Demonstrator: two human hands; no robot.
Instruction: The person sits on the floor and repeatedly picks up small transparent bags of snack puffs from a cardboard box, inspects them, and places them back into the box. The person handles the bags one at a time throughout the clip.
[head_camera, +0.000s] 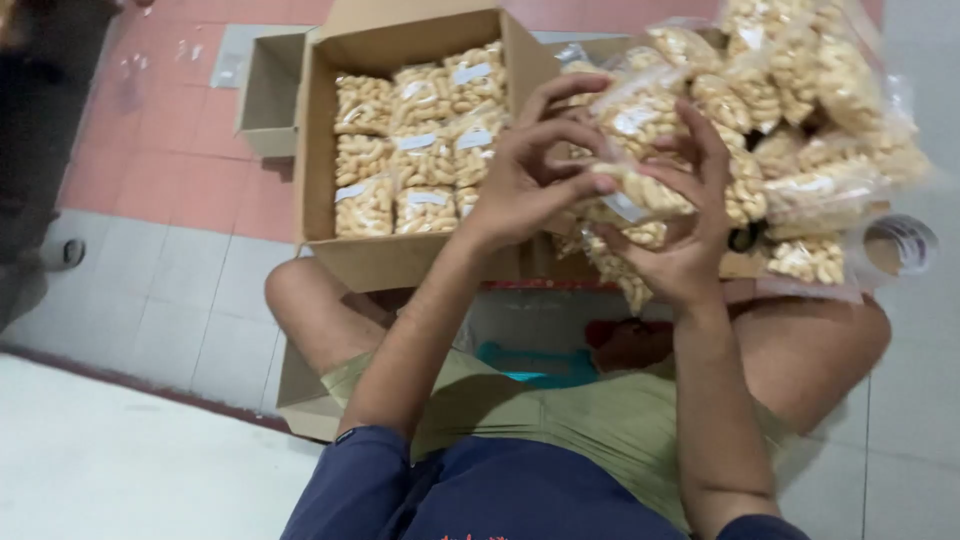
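Observation:
Both hands are raised in front of me around one clear plastic bag of pale snack pieces (640, 195). My left hand (535, 165) grips its left end, fingers curled over the top. My right hand (685, 225) cups the bag from below and the right, fingers spread upward. Just left of the hands stands an open cardboard box (320, 130) holding several rows of the same labelled bags (415, 150).
A heap of more filled bags (800, 110) lies at the right, with a tape roll (900, 245) beside it. I sit cross-legged on a tiled floor (170, 290). A smaller empty box (268, 95) stands behind the big one. A teal object (530, 362) lies between my legs.

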